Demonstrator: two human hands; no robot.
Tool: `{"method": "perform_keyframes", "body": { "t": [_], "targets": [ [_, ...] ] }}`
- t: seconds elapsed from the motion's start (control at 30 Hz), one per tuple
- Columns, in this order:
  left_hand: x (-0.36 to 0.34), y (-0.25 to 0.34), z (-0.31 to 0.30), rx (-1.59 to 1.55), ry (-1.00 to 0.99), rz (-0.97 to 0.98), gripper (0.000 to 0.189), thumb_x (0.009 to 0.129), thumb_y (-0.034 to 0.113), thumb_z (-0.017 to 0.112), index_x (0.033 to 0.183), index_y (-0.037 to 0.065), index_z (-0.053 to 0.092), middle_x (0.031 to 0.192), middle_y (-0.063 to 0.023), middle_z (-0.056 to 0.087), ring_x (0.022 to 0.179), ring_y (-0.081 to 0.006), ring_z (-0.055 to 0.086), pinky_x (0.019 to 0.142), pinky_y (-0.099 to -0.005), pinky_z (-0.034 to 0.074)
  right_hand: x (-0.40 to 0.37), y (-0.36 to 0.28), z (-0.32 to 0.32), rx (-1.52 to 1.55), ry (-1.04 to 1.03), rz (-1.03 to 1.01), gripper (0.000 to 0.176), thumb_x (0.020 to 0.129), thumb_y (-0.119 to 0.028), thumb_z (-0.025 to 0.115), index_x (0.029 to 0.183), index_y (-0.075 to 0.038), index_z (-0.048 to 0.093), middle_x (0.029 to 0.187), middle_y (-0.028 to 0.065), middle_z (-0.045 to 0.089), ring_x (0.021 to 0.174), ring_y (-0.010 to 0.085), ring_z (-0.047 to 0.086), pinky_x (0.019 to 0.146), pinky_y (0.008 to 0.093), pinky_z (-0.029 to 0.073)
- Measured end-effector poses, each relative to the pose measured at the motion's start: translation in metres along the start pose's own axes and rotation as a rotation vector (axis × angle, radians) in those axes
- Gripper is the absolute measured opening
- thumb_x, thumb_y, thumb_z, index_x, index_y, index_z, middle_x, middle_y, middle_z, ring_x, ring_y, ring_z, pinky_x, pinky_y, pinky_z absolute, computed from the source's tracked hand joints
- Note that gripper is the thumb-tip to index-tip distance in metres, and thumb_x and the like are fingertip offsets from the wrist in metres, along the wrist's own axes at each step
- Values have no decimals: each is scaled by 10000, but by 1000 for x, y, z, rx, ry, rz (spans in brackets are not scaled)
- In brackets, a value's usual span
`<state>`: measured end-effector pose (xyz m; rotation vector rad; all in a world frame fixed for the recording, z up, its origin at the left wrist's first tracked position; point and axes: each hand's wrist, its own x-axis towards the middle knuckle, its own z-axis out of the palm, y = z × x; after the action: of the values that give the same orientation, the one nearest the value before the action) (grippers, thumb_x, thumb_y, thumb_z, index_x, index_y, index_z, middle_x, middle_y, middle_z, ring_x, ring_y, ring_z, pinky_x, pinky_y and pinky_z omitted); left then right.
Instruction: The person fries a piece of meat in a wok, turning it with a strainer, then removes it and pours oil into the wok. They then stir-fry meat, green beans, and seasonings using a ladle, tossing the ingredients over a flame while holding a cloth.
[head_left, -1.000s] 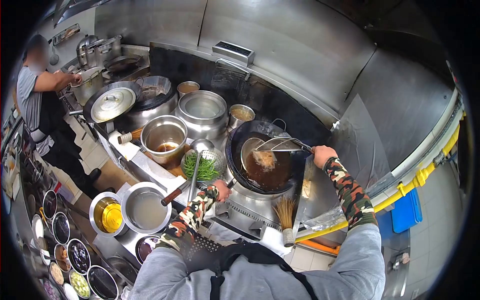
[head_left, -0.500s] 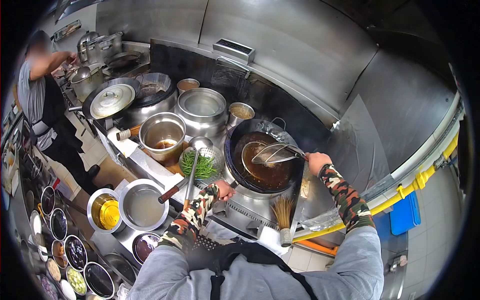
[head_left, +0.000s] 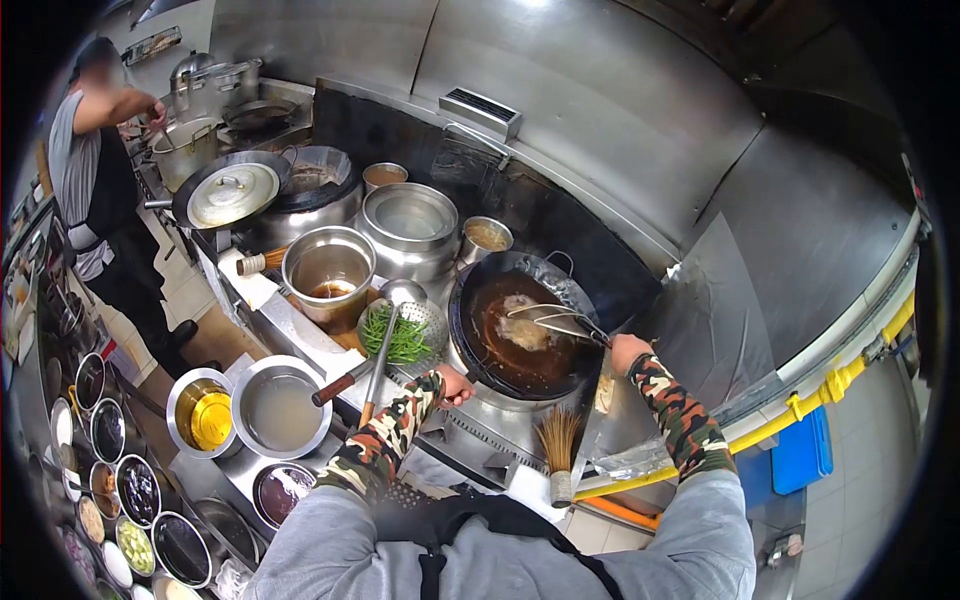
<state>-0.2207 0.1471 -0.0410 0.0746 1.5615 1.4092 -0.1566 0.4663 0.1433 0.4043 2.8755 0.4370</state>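
My right hand (head_left: 628, 353) is closed round the handle of a wire-mesh strainer (head_left: 562, 322), whose head is held tilted over the wok. Below it, a pale, foaming piece of food (head_left: 527, 330) lies in dark brown liquid in the black wok (head_left: 490, 372). At the wok's near left edge, my left hand (head_left: 456, 386) is closed on the wok handle, which it mostly covers. Left of the wok, a perforated ladle (head_left: 430, 322) holds green beans or similar green stalks (head_left: 392, 336). A solid ladle (head_left: 383, 350) with a wooden handle lies across it.
A bamboo brush (head_left: 558, 450) stands at the stove's front edge. Steel pots (head_left: 328, 262) and a lidded pan (head_left: 234, 195) line the left side. Bowls of yellow oil (head_left: 210, 418) and cloudy liquid (head_left: 282, 405) sit nearer. A co-worker (head_left: 105, 170) stands far left at a pot.
The strainer has turned more edge-on and shifted right, exposing the pale food in the wok. My left hand stays by the wok handle. The co-worker's arm has lowered towards the pot.
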Motion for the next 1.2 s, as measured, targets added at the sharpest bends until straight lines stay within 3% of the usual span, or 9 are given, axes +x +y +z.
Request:
{"method": "perform_keyframes", "body": {
  "t": [0.07,0.13,0.27,0.53,0.67,0.77,0.97,1.13,1.2],
  "targets": [
    [-3,5,2,63,7,-19,285,826,144,571,559,70,503,470,-14,462,332,-94,359,289,-249,200,-5,-1,-8,-73,6,12,233,768,-100,485,934,-44,638,936,185,636,893,322,618,767,404,498],
    [-13,10,8,70,14,-20,284,818,148,581,555,75,503,463,-12,459,341,-92,380,292,-248,213,-5,1,-9,-60,159,-20,211,787,-103,474,913,-46,633,899,177,643,858,325,626,735,413,501],
    [-24,12,13,97,34,37,284,820,155,584,557,79,506,470,-3,462,362,-85,421,296,-244,259,-2,2,6,-107,150,-68,236,822,-146,443,892,-34,639,861,166,652,825,308,640,712,416,509],
    [-21,3,16,200,119,42,271,829,184,578,600,53,520,499,-14,488,374,-116,448,306,-273,292,-3,19,-40,55,65,94,298,741,-96,485,980,-126,660,972,184,624,954,330,590,840,398,464],
    [5,-17,11,-50,56,70,269,832,158,577,605,26,514,503,-27,463,369,-110,412,303,-271,263,-9,33,-50,111,87,76,318,741,-91,472,996,-139,656,973,190,622,957,341,583,844,397,460],
    [20,-25,8,-123,31,38,195,847,164,582,718,17,578,515,-3,439,371,-96,368,311,-243,196,-15,37,-49,113,155,69,324,731,-76,471,999,-124,646,958,194,623,939,348,584,830,407,461],
    [-1,-19,18,-137,104,69,168,841,156,581,751,15,598,522,-10,457,364,-100,370,310,-260,214,-19,35,-19,34,152,46,228,789,-126,482,938,-72,646,954,178,632,930,329,601,819,415,474],
    [5,-22,18,-46,129,79,173,817,146,594,698,21,587,525,-22,482,367,-102,398,309,-261,242,-19,41,-2,27,122,34,272,770,-110,469,988,-128,631,913,174,635,899,338,603,803,419,474],
    [-3,-16,22,-182,107,43,126,836,152,533,805,40,582,547,-13,509,350,-112,428,302,-275,273,-25,42,-4,14,94,41,264,777,-116,468,984,-127,632,907,173,636,897,337,604,798,421,476]
  ]
}}
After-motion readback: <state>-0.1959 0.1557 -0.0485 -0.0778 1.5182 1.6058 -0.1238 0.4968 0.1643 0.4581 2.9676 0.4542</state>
